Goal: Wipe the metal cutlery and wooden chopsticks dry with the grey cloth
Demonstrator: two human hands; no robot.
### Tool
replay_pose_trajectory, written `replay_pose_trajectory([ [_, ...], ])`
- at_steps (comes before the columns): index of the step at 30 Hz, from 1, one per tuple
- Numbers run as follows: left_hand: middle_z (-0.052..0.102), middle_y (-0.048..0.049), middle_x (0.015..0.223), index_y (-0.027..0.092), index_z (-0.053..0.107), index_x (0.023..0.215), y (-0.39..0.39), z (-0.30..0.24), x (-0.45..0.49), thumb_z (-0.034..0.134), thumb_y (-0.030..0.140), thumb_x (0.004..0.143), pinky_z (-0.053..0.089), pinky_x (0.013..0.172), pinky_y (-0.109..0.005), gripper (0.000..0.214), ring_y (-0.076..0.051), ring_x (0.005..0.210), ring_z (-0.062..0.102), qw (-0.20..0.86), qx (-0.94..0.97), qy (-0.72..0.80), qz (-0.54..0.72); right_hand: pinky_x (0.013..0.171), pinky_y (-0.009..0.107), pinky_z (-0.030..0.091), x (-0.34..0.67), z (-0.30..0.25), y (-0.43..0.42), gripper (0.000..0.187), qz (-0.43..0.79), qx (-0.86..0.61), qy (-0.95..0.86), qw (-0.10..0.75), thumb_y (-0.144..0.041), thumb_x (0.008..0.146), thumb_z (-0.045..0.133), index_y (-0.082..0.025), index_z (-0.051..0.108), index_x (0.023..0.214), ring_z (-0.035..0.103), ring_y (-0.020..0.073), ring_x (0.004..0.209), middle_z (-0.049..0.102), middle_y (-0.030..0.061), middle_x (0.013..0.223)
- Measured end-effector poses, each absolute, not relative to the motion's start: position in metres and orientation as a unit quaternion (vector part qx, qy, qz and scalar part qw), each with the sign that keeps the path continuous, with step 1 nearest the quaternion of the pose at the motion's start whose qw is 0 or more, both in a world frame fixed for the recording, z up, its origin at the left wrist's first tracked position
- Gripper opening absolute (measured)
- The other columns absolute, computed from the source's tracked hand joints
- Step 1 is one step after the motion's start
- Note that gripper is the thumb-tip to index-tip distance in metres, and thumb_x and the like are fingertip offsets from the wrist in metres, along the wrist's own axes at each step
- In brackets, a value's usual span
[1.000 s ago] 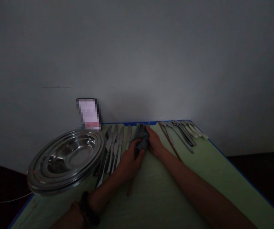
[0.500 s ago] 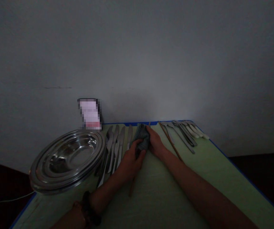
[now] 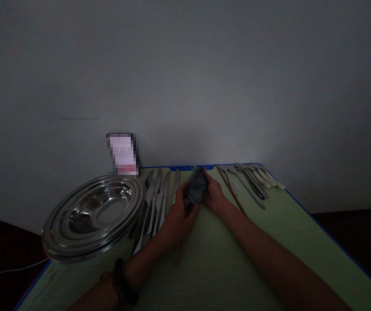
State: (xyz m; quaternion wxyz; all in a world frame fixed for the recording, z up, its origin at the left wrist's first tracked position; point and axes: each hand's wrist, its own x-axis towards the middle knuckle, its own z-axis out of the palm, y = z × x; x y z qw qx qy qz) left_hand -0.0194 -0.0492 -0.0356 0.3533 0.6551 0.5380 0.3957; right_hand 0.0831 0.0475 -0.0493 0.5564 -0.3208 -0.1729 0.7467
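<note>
A grey-blue cloth (image 3: 197, 189) is bunched between both my hands near the far middle of the green table (image 3: 224, 263). My left hand (image 3: 177, 218) is closed around a thin brown stick (image 3: 179, 255) that runs toward me and disappears into the cloth. My right hand (image 3: 215, 196) grips the cloth from the right side, fingers curled on it. A row of table knives (image 3: 155, 199) lies just left of my left hand. A brown stick (image 3: 232, 192) lies on the table right of my right hand.
Stacked steel bowls (image 3: 91, 216) overhang the table's left edge. A phone (image 3: 123, 153) leans on the wall behind them. Several spoons and forks (image 3: 252, 179) lie at the far right corner. The wall stands right behind the table.
Both hands and the cloth have shifted slightly to the right and up along the stick. The bowls and cutlery have not moved.
</note>
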Motion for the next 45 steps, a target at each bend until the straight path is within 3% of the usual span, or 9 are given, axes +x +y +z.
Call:
replay_pose_trajectory([
  [4,0.048,-0.0162,0.13,0.016,0.006,0.14,-0.0486,-0.0378,-0.0193,0.048,0.025,0.084,0.037,0.098,-0.043,0.07,-0.023,0.115,0.05,0.361,0.653,0.53,0.402,0.077,0.03,0.052,0.0836,-0.048,0.0476,0.032,0.754,-0.313,-0.167,0.553,-0.028,0.087,0.04,-0.019,0.064,0.068,0.065,0.0161,0.077,0.069,0.0011,0.065],
  [12,0.056,-0.0113,0.119,0.018,0.024,0.134,-0.0489,-0.0375,-0.021,0.047,0.024,0.085,0.044,0.09,-0.038,0.055,-0.022,0.1,0.059,0.337,0.683,0.52,0.388,0.07,0.028,0.053,0.085,-0.0476,0.0457,0.032,0.77,-0.294,-0.172,0.539,-0.03,0.086,0.039,-0.019,0.062,0.067,0.065,0.0155,0.071,0.068,0.0019,0.063],
  [18,0.054,-0.007,0.123,0.023,0.033,0.13,-0.0487,-0.0381,-0.0226,0.045,0.021,0.085,0.044,0.089,-0.037,0.047,-0.021,0.102,0.058,0.313,0.717,0.494,0.38,0.071,0.029,0.053,0.086,-0.0442,0.0435,0.035,0.781,-0.288,-0.179,0.525,-0.028,0.084,0.038,-0.02,0.058,0.058,0.065,0.0167,0.073,0.066,0.0032,0.058],
  [22,0.059,-0.0056,0.119,0.025,0.04,0.128,-0.0492,-0.0365,-0.0226,0.042,0.021,0.087,0.043,0.092,-0.038,0.042,-0.021,0.104,0.057,0.317,0.735,0.489,0.347,0.075,0.03,0.052,0.0863,-0.0441,0.0441,0.028,0.779,-0.289,-0.184,0.525,-0.029,0.083,0.042,-0.02,0.062,0.064,0.065,0.0175,0.079,0.068,0.0028,0.062],
  [24,0.056,-0.0064,0.124,0.025,0.037,0.132,-0.0493,-0.0365,-0.0223,0.042,0.021,0.087,0.04,0.096,-0.04,0.045,-0.022,0.112,0.053,0.319,0.734,0.488,0.349,0.077,0.031,0.052,0.0861,-0.0456,0.0447,0.026,0.776,-0.293,-0.191,0.525,-0.03,0.082,0.044,-0.019,0.064,0.068,0.065,0.0177,0.082,0.069,0.0028,0.065],
  [29,0.034,-0.0127,0.143,0.02,0.004,0.143,-0.048,-0.041,-0.0216,0.046,0.023,0.086,0.03,0.105,-0.043,0.071,-0.024,0.127,0.038,0.328,0.706,0.499,0.381,0.077,0.031,0.052,0.0846,-0.0486,0.046,0.029,0.763,-0.305,-0.196,0.536,-0.033,0.083,0.042,-0.02,0.065,0.071,0.065,0.0175,0.081,0.07,0.0026,0.068],
  [31,0.029,-0.0151,0.145,0.017,-0.001,0.143,-0.0473,-0.0432,-0.0214,0.048,0.025,0.085,0.028,0.106,-0.045,0.076,-0.025,0.129,0.035,0.324,0.696,0.515,0.381,0.075,0.03,0.052,0.0842,-0.0486,0.0462,0.029,0.763,-0.306,-0.192,0.536,-0.032,0.084,0.041,-0.02,0.065,0.073,0.065,0.0169,0.08,0.07,0.002,0.067],
  [36,0.044,-0.0136,0.136,0.018,0.017,0.14,-0.0463,-0.0452,-0.0221,0.045,0.023,0.086,0.034,0.102,-0.043,0.062,-0.024,0.12,0.046,0.315,0.709,0.511,0.371,0.071,0.029,0.052,0.0853,-0.0474,0.0459,0.03,0.764,-0.306,-0.192,0.535,-0.03,0.084,0.04,-0.02,0.061,0.065,0.064,0.0161,0.073,0.066,0.001,0.059],
  [45,0.05,-0.0082,0.132,0.022,0.027,0.138,-0.0472,-0.0428,-0.0234,0.043,0.024,0.087,0.038,0.099,-0.038,0.053,-0.022,0.117,0.05,0.304,0.732,0.498,0.352,0.068,0.029,0.051,0.0859,-0.0453,0.0437,0.027,0.764,-0.313,-0.211,0.523,-0.031,0.08,0.045,-0.02,0.056,0.058,0.062,0.0169,0.071,0.063,0.001,0.055],
])
